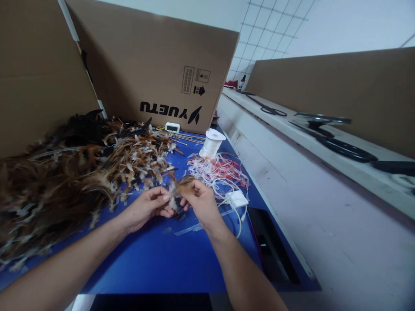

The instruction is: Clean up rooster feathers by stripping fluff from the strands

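Between my two hands, above the blue table (pixel 155 263), is a small bunch of brown and whitish feathers (pixel 173 190). My left hand (pixel 151 207) pinches its pale, fluffy end between thumb and fingers. On the other side, my right hand (pixel 199 201) grips the brown part, fingers closed. Whether a thread runs through the bunch is too small to tell. A large pile of brown, black and white feathers (pixel 74 181) spreads over the table to the left, close to my left hand. Beyond my right hand lies a tangle of red and white strips (pixel 220 172).
A white spool (pixel 212 143) stands behind the tangle, with a small white digital display (pixel 172 127) to its left. Right of my hands are a white charger with cable (pixel 237 199) and a dark phone-like slab (pixel 274 246). Cardboard (pixel 155 65) walls the back; scissors (pixel 270 110) lie on the right ledge.
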`<state>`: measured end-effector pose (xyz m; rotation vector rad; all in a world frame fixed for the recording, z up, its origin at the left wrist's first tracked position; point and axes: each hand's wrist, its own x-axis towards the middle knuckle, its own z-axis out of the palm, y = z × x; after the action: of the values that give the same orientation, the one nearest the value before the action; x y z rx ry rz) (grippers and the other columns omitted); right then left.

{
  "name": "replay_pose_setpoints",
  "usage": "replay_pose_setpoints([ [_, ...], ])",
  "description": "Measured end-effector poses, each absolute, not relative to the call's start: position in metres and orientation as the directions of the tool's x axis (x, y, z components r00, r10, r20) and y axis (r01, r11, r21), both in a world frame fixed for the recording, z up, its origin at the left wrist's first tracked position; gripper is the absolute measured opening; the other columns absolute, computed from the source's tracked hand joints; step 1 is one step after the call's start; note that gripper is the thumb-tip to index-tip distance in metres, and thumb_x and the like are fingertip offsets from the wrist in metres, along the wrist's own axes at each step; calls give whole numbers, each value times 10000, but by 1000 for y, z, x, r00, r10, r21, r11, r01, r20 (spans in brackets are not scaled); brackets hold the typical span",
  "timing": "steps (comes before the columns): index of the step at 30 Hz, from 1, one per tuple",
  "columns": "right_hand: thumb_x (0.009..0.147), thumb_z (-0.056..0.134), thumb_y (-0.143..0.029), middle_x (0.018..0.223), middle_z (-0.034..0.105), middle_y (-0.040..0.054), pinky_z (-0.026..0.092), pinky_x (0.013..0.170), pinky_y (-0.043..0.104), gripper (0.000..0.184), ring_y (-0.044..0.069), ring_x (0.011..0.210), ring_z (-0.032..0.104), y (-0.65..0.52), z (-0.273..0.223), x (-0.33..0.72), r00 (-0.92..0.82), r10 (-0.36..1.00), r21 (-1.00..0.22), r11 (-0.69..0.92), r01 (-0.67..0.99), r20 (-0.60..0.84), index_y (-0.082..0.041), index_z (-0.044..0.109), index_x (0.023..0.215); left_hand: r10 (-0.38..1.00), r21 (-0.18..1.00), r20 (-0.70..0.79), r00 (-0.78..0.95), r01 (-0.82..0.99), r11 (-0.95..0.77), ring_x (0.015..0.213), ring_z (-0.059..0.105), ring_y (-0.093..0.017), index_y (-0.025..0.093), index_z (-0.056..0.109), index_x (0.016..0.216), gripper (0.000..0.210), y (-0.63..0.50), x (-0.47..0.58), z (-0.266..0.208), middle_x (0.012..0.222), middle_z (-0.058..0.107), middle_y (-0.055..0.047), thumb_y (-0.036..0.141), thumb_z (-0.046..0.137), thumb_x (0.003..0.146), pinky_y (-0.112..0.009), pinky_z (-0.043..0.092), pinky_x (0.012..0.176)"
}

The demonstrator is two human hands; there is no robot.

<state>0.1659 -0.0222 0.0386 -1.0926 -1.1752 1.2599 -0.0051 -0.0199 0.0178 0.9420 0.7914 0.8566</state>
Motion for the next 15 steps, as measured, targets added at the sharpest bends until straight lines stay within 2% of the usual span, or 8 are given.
replay_pose_setpoints([
  [5,696,706,-367,467,546,-58,389,373,166,256,72,403,498,-21,42,169,40,999,-975,27,-220,18,-179,535,669,885,917,-207,418,-231,324,592,663,-118,151,548,795,236,-18,-6,19,746,663,-10,321,708,763,-236,559,603],
  [8,673,725,-365,489,573,-47,385,366,162,267,82,420,530,-21,42,169,10,1000,-959,-21,-282,-25,-180,532,652,890,933,-200,409,-198,300,541,643,-118,161,541,829,232,-19,-7,17,682,651,0,344,679,786,-239,545,548],
  [12,645,741,-317,518,611,-28,403,383,169,239,96,454,568,-24,41,166,-33,999,-959,-48,-280,-40,-178,545,643,914,961,-129,384,-177,210,434,552,-78,164,539,807,234,-20,-7,17,555,570,44,371,647,808,-195,475,458],
  [15,646,728,-283,551,630,-23,427,403,179,186,99,475,580,-25,41,163,-40,999,-959,-40,-279,-30,-175,580,679,940,977,-58,336,-174,122,423,505,-46,151,559,781,244,-20,-5,17,624,581,40,378,644,807,-174,434,437],
])
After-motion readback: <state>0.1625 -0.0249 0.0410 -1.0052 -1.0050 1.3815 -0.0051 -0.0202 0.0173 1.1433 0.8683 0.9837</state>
